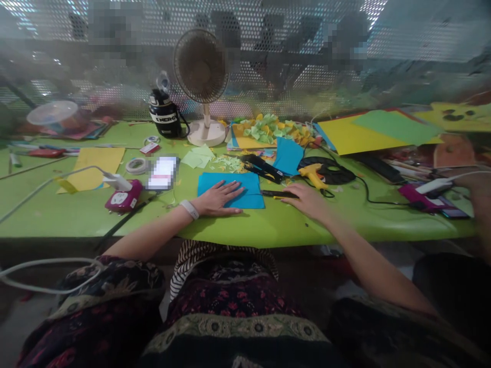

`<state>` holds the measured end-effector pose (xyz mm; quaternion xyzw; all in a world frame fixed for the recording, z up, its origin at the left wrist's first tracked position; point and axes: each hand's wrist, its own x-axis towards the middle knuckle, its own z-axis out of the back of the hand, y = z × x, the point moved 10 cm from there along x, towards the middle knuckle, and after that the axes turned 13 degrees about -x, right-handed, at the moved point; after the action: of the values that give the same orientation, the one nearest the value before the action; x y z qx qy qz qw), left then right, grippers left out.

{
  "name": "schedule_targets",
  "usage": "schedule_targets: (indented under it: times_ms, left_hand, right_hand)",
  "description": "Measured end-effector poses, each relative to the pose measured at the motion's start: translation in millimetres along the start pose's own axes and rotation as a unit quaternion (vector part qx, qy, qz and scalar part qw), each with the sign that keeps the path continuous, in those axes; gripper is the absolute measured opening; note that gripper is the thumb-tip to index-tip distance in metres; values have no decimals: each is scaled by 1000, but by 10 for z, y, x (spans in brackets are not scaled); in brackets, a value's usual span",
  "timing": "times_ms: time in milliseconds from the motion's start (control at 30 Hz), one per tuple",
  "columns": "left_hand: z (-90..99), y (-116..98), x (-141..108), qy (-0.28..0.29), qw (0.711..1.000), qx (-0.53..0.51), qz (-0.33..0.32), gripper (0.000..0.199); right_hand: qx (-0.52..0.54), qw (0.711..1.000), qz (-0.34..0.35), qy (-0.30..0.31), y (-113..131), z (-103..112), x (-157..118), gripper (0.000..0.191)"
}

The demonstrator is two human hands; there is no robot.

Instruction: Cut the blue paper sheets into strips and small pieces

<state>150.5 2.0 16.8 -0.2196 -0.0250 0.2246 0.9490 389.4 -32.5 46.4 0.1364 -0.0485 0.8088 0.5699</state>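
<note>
My left hand (220, 198) lies flat with fingers spread on a folded sheet of blue paper (205, 183), near the table's front edge. Just right of it, my right hand (309, 200) grips a black and yellow box cutter (274, 194). Its front end points left, onto the paper's right part, where a thin dark line shows. Behind the paper rests a black stapler (264, 168), close to a smaller blue piece (289, 156). A yellow glue gun (315, 176) lies beyond my right hand, beside a round black object (337, 171).
A fan (207, 133), a black bottle (164, 115) and a heap of green and yellow paper scraps (268, 128) stand at the back. To the left are a phone (163, 173), a tape roll (137, 165) and a purple power adapter (125, 197). Another person's arm (481, 199) shows far right.
</note>
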Motion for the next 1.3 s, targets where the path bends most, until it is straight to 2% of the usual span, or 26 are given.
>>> schedule_targets:
  times_ms: [200,367,600,800,1033,1300]
  left_hand:
    - [-3,7,6,-8,1000,-11,-4,95]
    - [-17,16,9,-3,1000,-14,3,97]
    - [-10,20,7,-5,1000,-16,9,101]
    - [-15,18,12,-11,1000,-14,2,99]
    - [-8,12,8,-3,1000,-13,10,101]
    - [-14,37,8,-3,1000,-15,15,102]
  right_hand:
    - [7,999,15,-29,107,7,-4,25]
    - [12,999,11,-31,85,45,-110,26]
    - [32,999,20,-39,246,23,-15,30]
    - [30,999,13,-32,240,73,-116,32]
    - [10,999,27,-32,356,-8,-1,29]
    - [5,999,31,-37,442,13,2,32]
